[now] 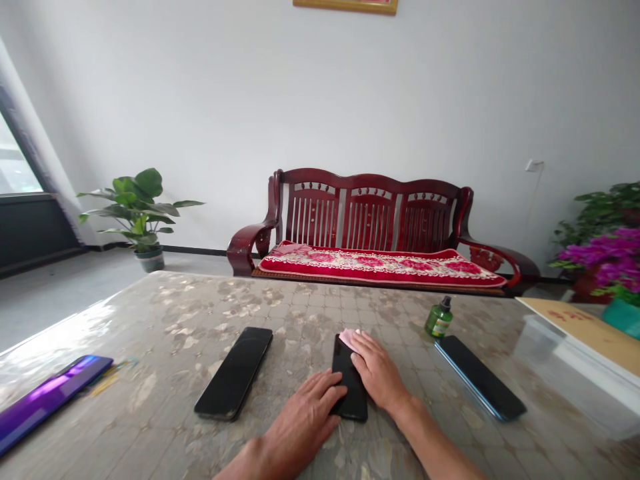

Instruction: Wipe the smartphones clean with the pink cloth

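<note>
A black smartphone [353, 393] lies face up on the table in front of me. My left hand [313, 403] holds its lower left side, with the fingertips over the edge onto the screen. Under the fingers of my right hand [377, 370], a small pink cloth [349, 339] is pressed on the phone's top end. Part of the cloth is hidden by those fingers. To the left lies another black phone [235, 373], and to the right a phone with a blue edge [480, 378]. A green spray bottle [439, 318] stands upright behind the right-hand phone.
A purple glossy phone [53, 397] lies at the table's left edge. On the right are a clear plastic box [565, 373], a tan folder or box [590, 333] and purple flowers [607, 257]. Beyond the patterned table [300, 303] stand a wooden bench [370, 213] and a potted plant [143, 213].
</note>
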The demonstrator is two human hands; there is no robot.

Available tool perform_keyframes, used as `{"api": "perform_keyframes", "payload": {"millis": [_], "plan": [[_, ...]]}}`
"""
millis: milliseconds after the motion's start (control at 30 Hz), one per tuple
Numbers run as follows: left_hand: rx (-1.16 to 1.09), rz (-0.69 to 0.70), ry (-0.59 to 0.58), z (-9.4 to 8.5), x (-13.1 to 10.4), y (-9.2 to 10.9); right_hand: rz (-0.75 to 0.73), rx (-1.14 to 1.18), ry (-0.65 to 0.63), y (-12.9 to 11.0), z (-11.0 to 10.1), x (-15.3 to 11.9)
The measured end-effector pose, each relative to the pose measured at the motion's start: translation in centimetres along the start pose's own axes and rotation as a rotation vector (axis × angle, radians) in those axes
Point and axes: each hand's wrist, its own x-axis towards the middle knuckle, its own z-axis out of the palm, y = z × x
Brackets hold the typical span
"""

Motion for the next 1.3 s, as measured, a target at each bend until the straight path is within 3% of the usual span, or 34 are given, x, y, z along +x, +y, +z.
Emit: {"api": "perform_keyframes", "payload": {"millis": [233,433,700,933,1300], "plan": [[0.016,-0.055,-0.005,0.1,0.2,0.3,-0.06,0.045,-0.111,-0.8,-0.8,0.0],[0.034,-0.125,-0.014,0.6,0.2,0.2,0.011,-0.026,-0.034,-0.2,0.4,0.5],[0.146,-0.271,-0.068,-0.1,1.6,3.5,0.001,0.009,-0.024,0.0,0.2,0.4],[0.234,-0.349,-0.033,1.6,3.4,5.0,-0.025,0.064,0.0,0.0,-0.3,0.4],[0.426,-0.317,0.043,4.4,4.3,4.2,-0.026,0.121,0.03,0.6,0.1,0.3]]}}
